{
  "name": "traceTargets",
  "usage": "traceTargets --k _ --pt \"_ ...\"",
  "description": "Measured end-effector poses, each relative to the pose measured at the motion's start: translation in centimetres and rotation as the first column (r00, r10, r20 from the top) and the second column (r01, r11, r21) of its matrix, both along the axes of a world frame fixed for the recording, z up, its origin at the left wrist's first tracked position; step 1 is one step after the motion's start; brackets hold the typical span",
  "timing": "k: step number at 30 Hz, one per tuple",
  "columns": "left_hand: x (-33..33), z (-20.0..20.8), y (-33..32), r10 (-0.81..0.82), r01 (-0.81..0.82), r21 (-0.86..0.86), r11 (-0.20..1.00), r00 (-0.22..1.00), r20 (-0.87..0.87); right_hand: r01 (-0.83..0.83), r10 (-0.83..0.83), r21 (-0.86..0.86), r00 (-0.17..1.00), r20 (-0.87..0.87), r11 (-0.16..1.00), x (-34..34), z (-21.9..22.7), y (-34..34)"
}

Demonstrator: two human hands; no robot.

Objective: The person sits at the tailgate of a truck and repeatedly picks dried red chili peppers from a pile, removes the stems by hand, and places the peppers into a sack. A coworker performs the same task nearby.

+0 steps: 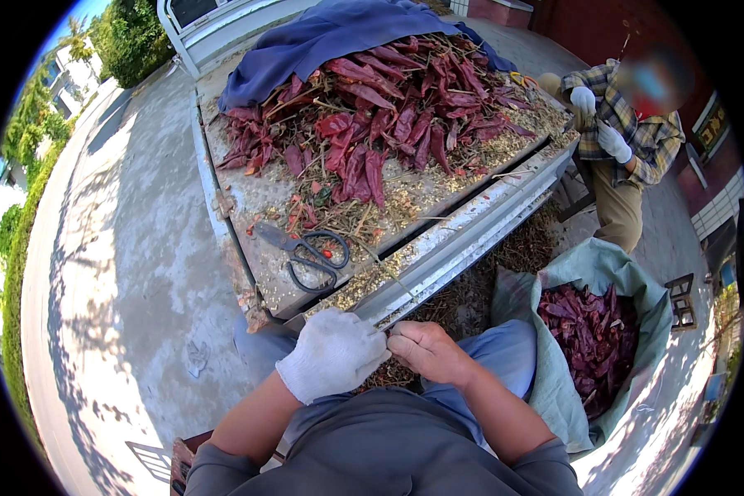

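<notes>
My left hand (332,354), in a white knit glove, and my bare right hand (428,352) meet above my lap at the near edge of the truck bed (260,190). Both have their fingers closed, and whatever they pinch between them is hidden or too small to name. Just beyond the glove, black-handled scissors (296,245) lie on the bed among seeds and stem bits. Farther back rises a heap of dried red chili peppers (372,103), partly covered by a blue cloth (306,51).
To my right stands a pale green woven sack (556,393), its mouth wide, holding dried peppers (591,339). The bed's lowered metal side panel (471,236) runs from my hands toward a seated co-worker (624,169) in a plaid shirt and white gloves. Concrete paving (169,240) lies left.
</notes>
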State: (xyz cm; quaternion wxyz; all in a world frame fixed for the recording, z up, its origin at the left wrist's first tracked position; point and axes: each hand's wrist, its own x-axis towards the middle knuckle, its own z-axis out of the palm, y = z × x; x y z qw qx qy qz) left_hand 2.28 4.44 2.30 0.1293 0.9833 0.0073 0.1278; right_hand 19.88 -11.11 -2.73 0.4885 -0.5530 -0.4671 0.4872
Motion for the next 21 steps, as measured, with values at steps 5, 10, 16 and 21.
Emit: traceTargets --k 5,10,16,21 --pt "0.5 -0.2 -0.9 0.059 -0.057 -0.038 0.998 0.997 0.054 0.138 -0.169 -0.098 0.724 -0.669 0.985 -2.7 -2.2 -0.3" --pt "0.8 -1.2 -2.3 0.187 -0.163 -0.109 0.981 0.948 0.258 0.237 -0.159 -0.053 0.457 -0.875 0.97 -2.8 -1.9 -0.6" --pt "-0.1 -1.5 -2.2 0.146 -0.164 -0.012 0.986 0.91 -0.387 0.694 -0.679 0.043 0.715 -0.167 0.719 9.1 0.2 -6.7" --pt "-1.2 -4.8 -1.8 0.205 -0.213 -0.005 0.977 0.947 -0.246 0.766 -0.33 0.277 -0.09 0.94 0.58 17.9 -0.1 -17.5"
